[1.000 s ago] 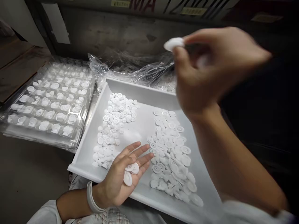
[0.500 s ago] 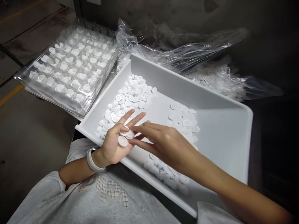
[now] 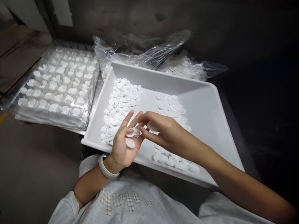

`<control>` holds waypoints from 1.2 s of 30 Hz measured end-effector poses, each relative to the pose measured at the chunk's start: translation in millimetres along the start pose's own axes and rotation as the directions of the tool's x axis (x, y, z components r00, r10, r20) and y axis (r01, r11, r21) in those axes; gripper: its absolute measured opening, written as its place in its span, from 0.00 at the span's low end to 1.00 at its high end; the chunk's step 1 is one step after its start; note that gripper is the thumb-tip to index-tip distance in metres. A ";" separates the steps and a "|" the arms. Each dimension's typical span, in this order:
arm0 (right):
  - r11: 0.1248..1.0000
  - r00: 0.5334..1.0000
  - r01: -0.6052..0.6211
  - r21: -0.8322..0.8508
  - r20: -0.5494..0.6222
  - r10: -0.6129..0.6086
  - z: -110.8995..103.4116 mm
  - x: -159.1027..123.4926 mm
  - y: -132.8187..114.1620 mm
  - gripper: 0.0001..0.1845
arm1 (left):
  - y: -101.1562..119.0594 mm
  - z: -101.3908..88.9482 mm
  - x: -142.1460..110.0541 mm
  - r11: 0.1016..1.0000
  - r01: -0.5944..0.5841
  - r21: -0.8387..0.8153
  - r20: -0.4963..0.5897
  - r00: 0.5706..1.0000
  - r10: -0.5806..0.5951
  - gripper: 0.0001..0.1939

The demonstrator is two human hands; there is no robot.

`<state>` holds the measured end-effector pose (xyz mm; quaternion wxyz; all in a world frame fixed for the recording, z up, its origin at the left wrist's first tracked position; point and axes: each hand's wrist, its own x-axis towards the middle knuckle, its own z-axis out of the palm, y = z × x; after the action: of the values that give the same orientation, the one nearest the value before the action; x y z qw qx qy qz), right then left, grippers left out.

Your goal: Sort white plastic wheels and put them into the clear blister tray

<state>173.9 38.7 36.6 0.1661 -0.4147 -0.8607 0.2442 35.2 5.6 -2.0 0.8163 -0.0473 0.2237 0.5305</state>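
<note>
Head view: a broad white bin sits in front of the person, with a crumpled plastic bag of white pieces behind it and a clear tray, its pockets filled with white pieces, beside it on the left. Two piles of round white discs lie apart on the bin's floor — a left pile by the side wall and a right pile partly hidden by the forearm.

Over the near side of the bin, the left hand is palm up, fingers spread, thumb lapped over two loose discs while another rests lower on the palm. The right hand curls around a single disc, its fingertips close to those in the palm; whether they touch, I cannot tell.

The step in hand looks like handling discs one by one between the hands. A next move would seem to call for a light pinch at one rim — with the left palm kept level, since the unpinned disc could slide.
</note>
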 end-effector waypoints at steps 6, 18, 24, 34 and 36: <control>0.990 0.996 -0.089 0.107 -0.018 0.091 3.6 10.5 5.6 0.09 | -0.4 10.5 6.9 0.983 0.027 0.182 -0.011 1.000 -0.026 0.24; 0.967 0.986 -0.094 0.235 -0.112 0.124 -20.9 -1.6 22.8 0.14 | -4.3 15.4 6.2 0.957 0.082 0.277 -0.012 0.997 -0.082 0.26; 0.987 0.995 0.060 0.150 -0.086 -0.047 -5.3 -19.7 28.3 0.10 | -12.4 19.0 -8.3 0.970 0.073 0.231 -0.001 0.997 -0.075 0.30; 0.961 0.948 0.237 -0.145 -0.180 -0.261 8.2 -44.2 33.1 0.05 | -31.1 11.1 -10.2 0.995 0.067 0.069 -0.092 0.994 -0.061 0.30; 0.952 0.946 0.268 -0.148 -0.146 -0.289 3.2 -44.6 34.7 0.07 | -28.8 10.2 -9.1 0.996 0.058 0.074 -0.096 0.994 -0.051 0.31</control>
<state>221.1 21.0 10.9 0.2436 -0.3176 -0.9074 0.1278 60.8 -11.4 6.3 0.8204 -0.0472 0.2805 0.4961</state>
